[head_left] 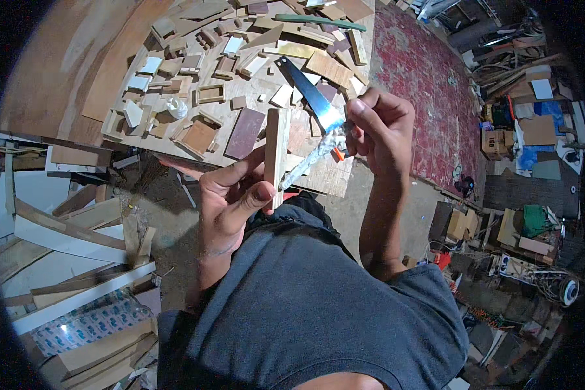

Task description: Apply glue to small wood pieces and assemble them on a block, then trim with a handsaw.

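My left hand (231,201) is closed around a narrow wooden block (275,149), held upright above the near edge of the table. Between the fingers of my right hand (380,127) is a thin stick crusted with white, glue-like stuff (309,162). Its lower tip meets, or nearly meets, the block's right side close to my left fingers. Behind the stick lies a hand saw (311,94), its shiny blade slanting toward the far left; my right hand and the stick partly cover its handle end.
On the wooden table (318,182) are several small open wooden boxes (198,135), a dark red-brown board (245,132), a small white container (176,108) and a green strip (322,21). Offcuts (78,221) pile up on the left. Tools, cables and cartons (497,143) clutter the right.
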The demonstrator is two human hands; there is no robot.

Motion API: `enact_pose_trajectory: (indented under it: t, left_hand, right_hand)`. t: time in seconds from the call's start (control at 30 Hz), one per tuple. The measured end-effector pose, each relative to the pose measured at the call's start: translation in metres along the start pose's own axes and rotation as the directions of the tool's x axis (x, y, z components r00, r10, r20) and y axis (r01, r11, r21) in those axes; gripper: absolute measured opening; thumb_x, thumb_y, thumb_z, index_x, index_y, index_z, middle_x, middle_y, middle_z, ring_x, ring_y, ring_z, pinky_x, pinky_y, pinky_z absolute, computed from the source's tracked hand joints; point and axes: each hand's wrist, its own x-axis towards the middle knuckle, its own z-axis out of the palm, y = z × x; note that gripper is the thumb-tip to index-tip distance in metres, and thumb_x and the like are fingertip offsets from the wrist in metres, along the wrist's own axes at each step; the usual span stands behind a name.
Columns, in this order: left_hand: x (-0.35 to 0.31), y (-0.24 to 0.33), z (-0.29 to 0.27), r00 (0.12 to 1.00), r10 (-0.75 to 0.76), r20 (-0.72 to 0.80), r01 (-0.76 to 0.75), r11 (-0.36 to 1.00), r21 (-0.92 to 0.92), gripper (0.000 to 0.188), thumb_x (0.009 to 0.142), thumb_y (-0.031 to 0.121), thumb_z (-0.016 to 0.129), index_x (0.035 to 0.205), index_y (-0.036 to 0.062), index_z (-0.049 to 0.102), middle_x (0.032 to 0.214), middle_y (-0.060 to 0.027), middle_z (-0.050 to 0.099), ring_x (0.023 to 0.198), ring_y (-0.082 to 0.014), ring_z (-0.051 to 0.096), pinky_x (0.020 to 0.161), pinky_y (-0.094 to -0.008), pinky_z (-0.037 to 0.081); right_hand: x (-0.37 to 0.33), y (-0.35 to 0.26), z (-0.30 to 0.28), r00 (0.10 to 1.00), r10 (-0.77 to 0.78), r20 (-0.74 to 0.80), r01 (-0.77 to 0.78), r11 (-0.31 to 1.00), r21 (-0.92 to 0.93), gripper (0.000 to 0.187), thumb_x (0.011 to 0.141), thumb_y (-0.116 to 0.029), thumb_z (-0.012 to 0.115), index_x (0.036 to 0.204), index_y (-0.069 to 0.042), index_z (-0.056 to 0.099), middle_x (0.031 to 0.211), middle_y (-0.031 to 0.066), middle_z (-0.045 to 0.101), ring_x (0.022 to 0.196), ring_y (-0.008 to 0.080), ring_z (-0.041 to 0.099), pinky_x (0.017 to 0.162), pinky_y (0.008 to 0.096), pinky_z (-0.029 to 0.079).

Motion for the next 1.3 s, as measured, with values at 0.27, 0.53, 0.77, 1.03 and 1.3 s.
enact_pose_trajectory:
  t: [0.27, 0.53, 0.77, 1.03, 1.3]
  left_hand:
    - [-0.001, 0.001, 0.001, 0.996, -0.093, 0.007, 0.092, 0.992, 0.089, 0.061, 0.081, 0.037, 0.075, 0.120, -0.0069, 0.059, 0.084, -0.0094, 0.067, 0.060, -0.0075, 0.055, 0.051, -0.0188, 0.042]
    - [0.002, -0.002, 0.000, 0.987, -0.150, 0.048, 0.153, 0.987, -0.051, 0.054, 0.085, 0.031, 0.071, 0.120, -0.0076, 0.058, 0.083, -0.0105, 0.067, 0.060, -0.0074, 0.056, 0.051, -0.0181, 0.044]
    - [0.011, -0.009, 0.001, 0.996, -0.090, -0.027, 0.083, 0.978, -0.194, 0.054, 0.085, 0.021, 0.071, 0.127, -0.0083, 0.052, 0.100, -0.0136, 0.067, 0.066, -0.0079, 0.058, 0.053, -0.0186, 0.049]
    - [0.017, -0.007, 0.012, 0.995, 0.035, -0.091, -0.042, 0.996, -0.082, 0.063, 0.077, 0.013, 0.079, 0.130, -0.0059, 0.050, 0.093, -0.0120, 0.068, 0.068, -0.0107, 0.063, 0.054, -0.0204, 0.053]
    - [0.024, -0.004, 0.010, 1.000, 0.020, -0.004, -0.020, 0.999, 0.028, 0.061, 0.078, 0.020, 0.080, 0.127, -0.0061, 0.053, 0.087, -0.0108, 0.068, 0.072, -0.0107, 0.064, 0.063, -0.0206, 0.053]
  right_hand:
    - [0.008, -0.002, 0.004, 0.991, -0.093, -0.093, 0.091, 0.996, -0.026, 0.024, 0.086, -0.009, 0.069, 0.066, 0.000, 0.058, 0.053, 0.0034, 0.055, 0.037, 0.0054, 0.046, 0.033, 0.0209, 0.037]
    - [0.002, -0.005, -0.009, 0.964, -0.197, -0.176, 0.193, 0.980, -0.041, 0.022, 0.086, -0.008, 0.068, 0.070, 0.003, 0.060, 0.057, 0.0076, 0.059, 0.040, 0.0087, 0.050, 0.034, 0.0229, 0.038]
    - [-0.017, 0.011, -0.020, 0.859, -0.404, -0.315, 0.436, 0.899, 0.034, 0.013, 0.089, -0.006, 0.064, 0.083, 0.005, 0.062, 0.066, 0.0106, 0.062, 0.049, 0.0162, 0.059, 0.045, 0.0281, 0.048]
    - [-0.038, 0.033, -0.003, 0.896, -0.353, -0.268, 0.402, 0.902, 0.155, 0.011, 0.090, -0.001, 0.060, 0.096, 0.008, 0.062, 0.093, 0.0219, 0.065, 0.070, 0.0222, 0.065, 0.055, 0.0313, 0.057]
    - [-0.047, 0.033, -0.003, 0.916, -0.358, -0.179, 0.390, 0.899, 0.199, 0.013, 0.084, 0.010, 0.060, 0.096, 0.007, 0.064, 0.098, 0.0264, 0.065, 0.064, 0.0214, 0.065, 0.052, 0.0289, 0.055]
